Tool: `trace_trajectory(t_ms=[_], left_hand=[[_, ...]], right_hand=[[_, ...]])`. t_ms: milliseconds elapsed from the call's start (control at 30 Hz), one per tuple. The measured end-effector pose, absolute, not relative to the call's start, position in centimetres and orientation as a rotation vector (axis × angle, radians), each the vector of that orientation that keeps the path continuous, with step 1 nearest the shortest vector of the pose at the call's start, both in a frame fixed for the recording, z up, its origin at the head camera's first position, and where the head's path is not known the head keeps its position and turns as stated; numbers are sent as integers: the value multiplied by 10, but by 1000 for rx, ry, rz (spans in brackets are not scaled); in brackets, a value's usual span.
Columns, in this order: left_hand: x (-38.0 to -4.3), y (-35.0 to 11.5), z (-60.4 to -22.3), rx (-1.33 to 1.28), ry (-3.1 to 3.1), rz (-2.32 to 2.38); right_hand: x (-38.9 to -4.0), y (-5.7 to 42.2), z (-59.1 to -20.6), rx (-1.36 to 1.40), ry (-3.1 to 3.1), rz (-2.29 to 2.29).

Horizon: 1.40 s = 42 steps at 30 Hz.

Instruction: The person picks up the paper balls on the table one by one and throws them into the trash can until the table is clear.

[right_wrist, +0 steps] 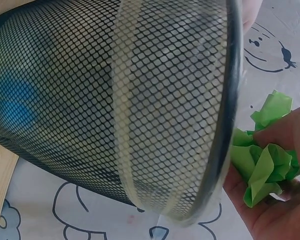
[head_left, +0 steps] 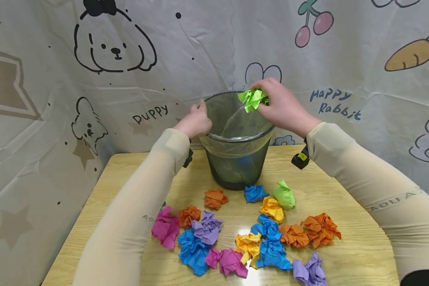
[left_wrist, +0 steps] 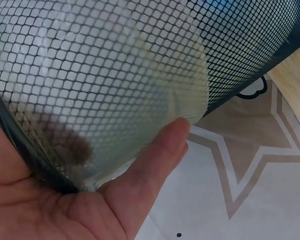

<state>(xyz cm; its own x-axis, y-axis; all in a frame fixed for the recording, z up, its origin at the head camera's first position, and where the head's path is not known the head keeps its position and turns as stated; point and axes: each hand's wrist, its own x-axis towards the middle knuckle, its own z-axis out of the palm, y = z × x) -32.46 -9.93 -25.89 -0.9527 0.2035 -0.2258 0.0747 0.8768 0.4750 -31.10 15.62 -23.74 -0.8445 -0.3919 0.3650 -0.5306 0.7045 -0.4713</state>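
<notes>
A dark mesh wastebasket (head_left: 236, 159) stands upright at the back of the table, with a clear plastic liner (head_left: 232, 149) folded over its rim. My left hand (head_left: 197, 121) grips the rim on the left side; in the left wrist view its thumb (left_wrist: 157, 155) lies along the outside of the mesh. Above the right part of the rim, my right hand (head_left: 280, 105) holds a crumpled green paper ball (head_left: 253, 99). The right wrist view shows that green paper between thumb and fingers, beside the rim. Something blue (right_wrist: 15, 102) shows through the mesh low in the basket.
Several crumpled paper balls lie in front of the wastebasket: orange (head_left: 215, 198), blue (head_left: 255, 193), light green (head_left: 284, 194), yellow (head_left: 271, 209), pink (head_left: 165, 228) and purple (head_left: 207, 227). Behind the wooden table (head_left: 128, 167) hangs a printed cloth (head_left: 207, 47).
</notes>
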Motion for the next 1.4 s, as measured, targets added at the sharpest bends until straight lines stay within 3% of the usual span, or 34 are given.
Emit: trace_trajectory(t_ms=[900, 1400], left_hand=[[-324, -104, -261, 241, 2763, 720], [-325, -105, -262, 244, 2754, 727]], right_hand=[[-315, 130, -241, 915, -2898, 477], [-300, 159, -233, 816, -2795, 598]])
